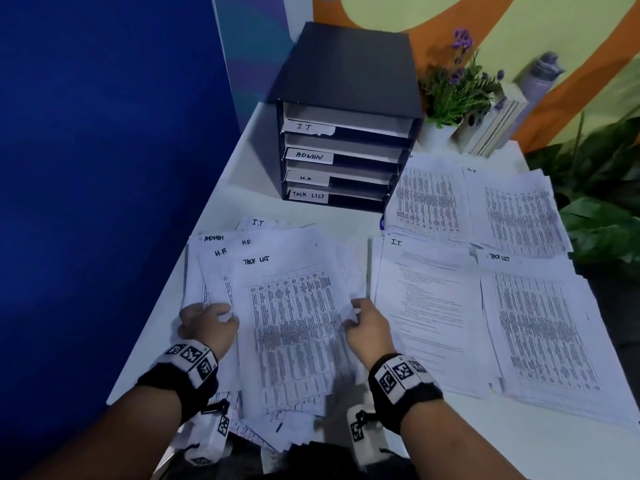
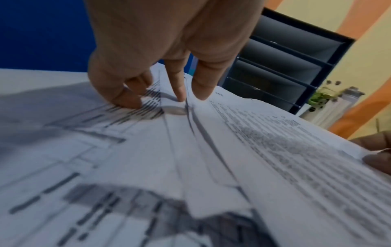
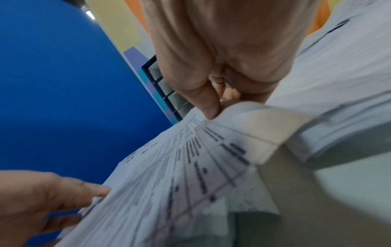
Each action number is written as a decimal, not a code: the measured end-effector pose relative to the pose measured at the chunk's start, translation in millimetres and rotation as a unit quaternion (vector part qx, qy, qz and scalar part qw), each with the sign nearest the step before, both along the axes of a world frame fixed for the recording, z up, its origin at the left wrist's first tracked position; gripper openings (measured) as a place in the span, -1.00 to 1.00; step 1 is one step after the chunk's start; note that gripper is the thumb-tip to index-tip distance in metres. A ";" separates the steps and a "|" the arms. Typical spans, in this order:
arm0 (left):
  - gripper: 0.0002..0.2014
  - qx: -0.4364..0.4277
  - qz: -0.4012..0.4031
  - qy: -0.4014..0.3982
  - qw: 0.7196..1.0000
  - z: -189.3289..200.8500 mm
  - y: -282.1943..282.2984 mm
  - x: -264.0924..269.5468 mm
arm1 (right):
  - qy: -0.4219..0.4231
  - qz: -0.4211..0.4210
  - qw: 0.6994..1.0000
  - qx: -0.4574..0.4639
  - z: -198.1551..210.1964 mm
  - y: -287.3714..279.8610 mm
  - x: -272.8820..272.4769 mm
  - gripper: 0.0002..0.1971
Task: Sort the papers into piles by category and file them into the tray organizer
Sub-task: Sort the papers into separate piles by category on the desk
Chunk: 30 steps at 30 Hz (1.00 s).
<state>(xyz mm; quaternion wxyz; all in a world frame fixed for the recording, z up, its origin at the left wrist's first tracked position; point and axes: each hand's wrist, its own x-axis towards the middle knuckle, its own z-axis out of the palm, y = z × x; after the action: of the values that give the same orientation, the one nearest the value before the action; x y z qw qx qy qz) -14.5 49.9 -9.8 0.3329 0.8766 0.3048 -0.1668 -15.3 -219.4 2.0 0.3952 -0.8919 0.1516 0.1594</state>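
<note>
The top TASK LIST sheet of the unsorted stack is pinched by the right hand while the left hand grips neighbouring sheets; in front of the tray organizer, whose trays appear unfilled, four sorted piles lie on the bench, so sorting seems roughly half done.

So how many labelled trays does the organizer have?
4, stacked in the organizer: IT tray on top, ADMIN tray below, then H.R tray, TASK LIST tray at the bottom. None looks hidden.

A potted purple-flowered plant stands beside upright books and a bottle.
</note>
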 end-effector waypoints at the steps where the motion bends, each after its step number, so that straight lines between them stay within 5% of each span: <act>1: -0.68 -0.002 0.000 0.004 1.000 3.0 -3.7 -0.3 | 0.000 -0.013 1.000 -0.001 0.1 -3.7 0.6 -0.58; 5: -0.33 -0.045 0.050 -0.030 0.997 14.3 -21.6 7.1 | 0.010 -0.026 1.000 0.013 1.9 -6.2 -3.1 -0.58; 7: -0.44 -0.080 0.089 -0.042 0.992 17.3 -26.6 11.9 | 0.011 -0.026 0.999 0.021 1.4 -2.9 -6.8 -0.60; 10: -0.87 -0.156 0.079 -0.028 0.984 12.1 -30.4 14.2 | 0.006 -0.042 0.998 0.036 2.4 -1.5 -10.8 -0.63; 15: -0.68 -0.207 0.026 -0.080 0.975 19.5 -39.6 7.2 | -0.028 -0.088 0.992 0.080 6.3 -15.1 -10.3 -0.75; 19: -0.63 -0.180 -0.052 -0.083 0.979 27.8 -44.5 7.9 | -0.067 -0.106 0.992 0.028 15.0 -34.7 -7.7 -0.92; 30: -0.79 -0.152 -0.067 -0.137 0.976 54.5 -91.7 35.6 | -0.138 -0.274 0.948 -0.083 43.1 -157.2 -9.1 -0.61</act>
<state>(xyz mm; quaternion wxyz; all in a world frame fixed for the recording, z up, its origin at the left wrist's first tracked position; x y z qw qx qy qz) 21.1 -41.8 44.7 0.4891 0.8487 0.1675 -0.1112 -24.4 -376.6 45.1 0.3650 -0.8591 0.3466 -0.0927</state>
